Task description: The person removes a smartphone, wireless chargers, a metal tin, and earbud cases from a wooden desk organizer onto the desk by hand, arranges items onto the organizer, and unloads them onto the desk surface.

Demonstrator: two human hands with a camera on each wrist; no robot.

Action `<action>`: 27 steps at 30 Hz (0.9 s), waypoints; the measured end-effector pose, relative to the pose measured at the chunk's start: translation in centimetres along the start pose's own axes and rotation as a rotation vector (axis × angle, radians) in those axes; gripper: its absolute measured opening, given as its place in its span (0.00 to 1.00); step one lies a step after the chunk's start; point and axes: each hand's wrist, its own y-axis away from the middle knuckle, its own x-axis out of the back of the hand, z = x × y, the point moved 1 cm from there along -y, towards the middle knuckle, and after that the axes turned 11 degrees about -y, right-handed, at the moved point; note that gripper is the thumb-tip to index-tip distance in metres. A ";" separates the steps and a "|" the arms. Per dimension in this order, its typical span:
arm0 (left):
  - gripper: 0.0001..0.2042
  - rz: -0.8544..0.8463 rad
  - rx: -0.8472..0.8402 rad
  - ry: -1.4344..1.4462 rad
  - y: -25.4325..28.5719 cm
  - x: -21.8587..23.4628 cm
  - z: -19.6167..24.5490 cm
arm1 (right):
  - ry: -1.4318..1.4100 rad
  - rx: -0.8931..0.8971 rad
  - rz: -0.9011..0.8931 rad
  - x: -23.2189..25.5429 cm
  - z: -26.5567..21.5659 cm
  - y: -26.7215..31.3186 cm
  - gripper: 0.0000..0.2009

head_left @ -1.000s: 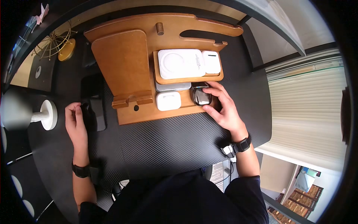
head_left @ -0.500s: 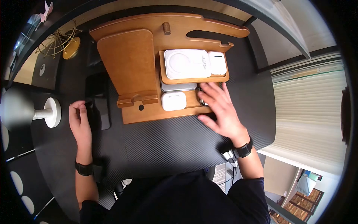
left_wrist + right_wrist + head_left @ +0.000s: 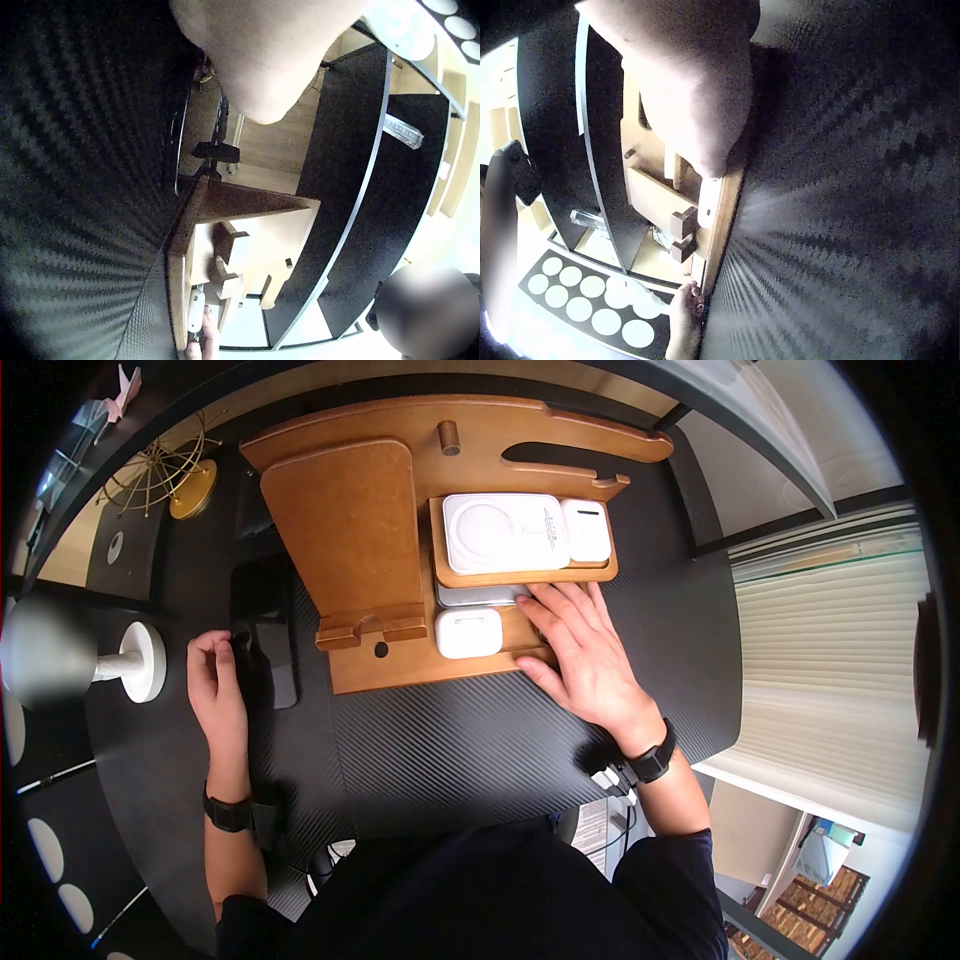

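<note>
My right hand (image 3: 590,660) lies over the lower right of a wooden desk organizer (image 3: 400,670), fingers nearly straight and thumb at its front edge. Beneath it the small dark glossy case is almost wholly hidden. Just left of the fingertips sit a white earbud case (image 3: 469,633) and a silver-grey flat item (image 3: 480,595), partly under the shelf. On the raised shelf lie a white charging pad (image 3: 503,532) and a smaller white case (image 3: 586,530). My left hand (image 3: 215,675) rests loosely curled on the desk, beside a dark flat slab (image 3: 275,670), holding nothing.
A white-based lamp (image 3: 143,661) stands at the left, with a gold wire ornament (image 3: 190,490) behind it. The organizer's tall phone rest (image 3: 345,530) and wooden peg (image 3: 448,437) rise at the back. White plugs (image 3: 610,780) hang by the desk's front edge.
My right hand has let go of the dark case and flattened over it, covering it. The head view has shifted slightly. My left hand stays in place.
</note>
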 end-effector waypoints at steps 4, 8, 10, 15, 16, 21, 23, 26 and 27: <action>0.06 0.001 0.000 0.014 -0.1 0.0 -0.4 | -0.094 -0.001 0.049 -0.3 1.3 0.8 0.29; 0.06 0.007 -0.002 0.000 -0.1 0.0 -0.3 | -0.197 -0.107 0.120 -0.1 2.1 1.8 0.30; 0.06 0.006 -0.006 -0.007 0.0 0.0 -0.2 | -0.223 -0.123 0.141 0.0 2.5 2.0 0.32; 0.06 0.014 -0.018 -0.009 0.0 -0.1 0.1 | -0.305 -0.186 0.117 0.3 2.5 2.0 0.33; 0.06 0.019 -0.023 -0.009 0.0 -0.1 0.1 | -0.324 -0.194 0.116 0.4 2.4 1.9 0.33; 0.06 0.010 -0.012 -0.007 0.0 0.0 0.3 | -0.346 -0.190 0.119 0.5 2.5 2.0 0.36; 0.06 0.010 -0.017 0.003 -0.1 0.0 0.2 | -0.356 -0.174 0.147 0.3 2.8 2.3 0.37; 0.06 0.014 -0.047 -0.027 -0.1 -0.1 -0.2 | -0.466 -0.167 0.139 0.3 4.4 2.9 0.39; 0.06 0.014 -0.066 -0.077 -0.1 -0.1 0.3 | -0.473 -0.203 0.150 0.4 4.7 2.9 0.38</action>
